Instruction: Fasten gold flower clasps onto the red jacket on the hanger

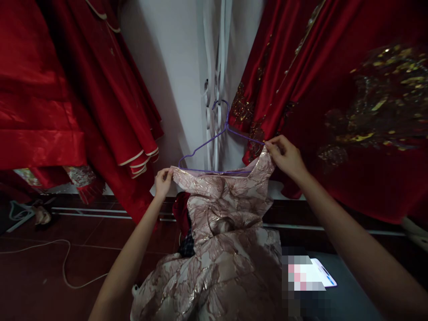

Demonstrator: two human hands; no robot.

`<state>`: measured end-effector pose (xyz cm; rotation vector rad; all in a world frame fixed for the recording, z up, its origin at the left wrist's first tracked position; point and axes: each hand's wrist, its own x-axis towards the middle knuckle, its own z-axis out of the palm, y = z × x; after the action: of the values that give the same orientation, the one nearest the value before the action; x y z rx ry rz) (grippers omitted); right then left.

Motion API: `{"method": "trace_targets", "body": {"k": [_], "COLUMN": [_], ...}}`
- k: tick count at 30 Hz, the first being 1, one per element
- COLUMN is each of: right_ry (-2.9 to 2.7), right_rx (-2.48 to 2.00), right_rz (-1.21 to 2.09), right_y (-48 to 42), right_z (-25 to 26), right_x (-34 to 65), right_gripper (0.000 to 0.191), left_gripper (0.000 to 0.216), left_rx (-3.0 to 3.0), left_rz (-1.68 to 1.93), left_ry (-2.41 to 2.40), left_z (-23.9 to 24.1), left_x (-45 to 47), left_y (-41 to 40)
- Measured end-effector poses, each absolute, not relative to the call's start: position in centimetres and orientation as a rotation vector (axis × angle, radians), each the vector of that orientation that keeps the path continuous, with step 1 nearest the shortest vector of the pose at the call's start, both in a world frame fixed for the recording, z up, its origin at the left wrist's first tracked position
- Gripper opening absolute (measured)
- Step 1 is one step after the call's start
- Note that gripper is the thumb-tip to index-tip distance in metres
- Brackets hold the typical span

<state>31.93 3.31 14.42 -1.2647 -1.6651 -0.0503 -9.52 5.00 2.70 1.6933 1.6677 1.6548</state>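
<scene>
A pink floral dress spreads up from the foreground, its two shoulders pinched between the fingertips of the left hand and right hand, a wide grip that seems to keep the neckline stretched along a purple hanger. The hook (apparently caught on white looped hardware) probably steadies it, between red garments.

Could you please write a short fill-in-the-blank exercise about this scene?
The thin wire clothes hanger is ____.
Between the bare left hand and bare right hand, the ____ appears higher.
Hands gripping the shiny pale-pink patterned dress number ____.
The hanging satin garments at both sides are mainly ____.
Missing words: purple; right; two; red.
</scene>
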Motion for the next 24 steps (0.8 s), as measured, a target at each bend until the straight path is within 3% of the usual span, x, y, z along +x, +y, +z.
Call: {"method": "trace_targets", "body": {"k": [9, 14, 20, 24], "right_ry": [-1.663, -1.665, -1.659, -1.661], "right_rx": [-1.231, -1.219, -1.221, -1.236], "right_rz": [0.063, 0.116, 0.077, 0.09], "right_y": [4.1, 4.4, 4.4, 4.4], "right_z": [13.4, 12.7, 12.6, 12.5], "right_x": [31.7, 31.4, 31.4, 31.1], "right_gripper": [0.026, 0.024, 0.024, 0.026], "left_gripper": [0.033, 0.038, 0.059, 0.04], "left_rx": [1.825, 1.977, 1.615, 1.855], "left_rz": [1.716, 1.515, 1.447, 0.95], "left_ry": [1.312, 1.127, 1.273, 1.566], "left_z": [8.7, 11.9, 7.1, 1.1], "left_x": [-6.5, -5.0, -7.0, -7.2], "left_y": [6.0, 6.0, 7.5, 6.5]}}
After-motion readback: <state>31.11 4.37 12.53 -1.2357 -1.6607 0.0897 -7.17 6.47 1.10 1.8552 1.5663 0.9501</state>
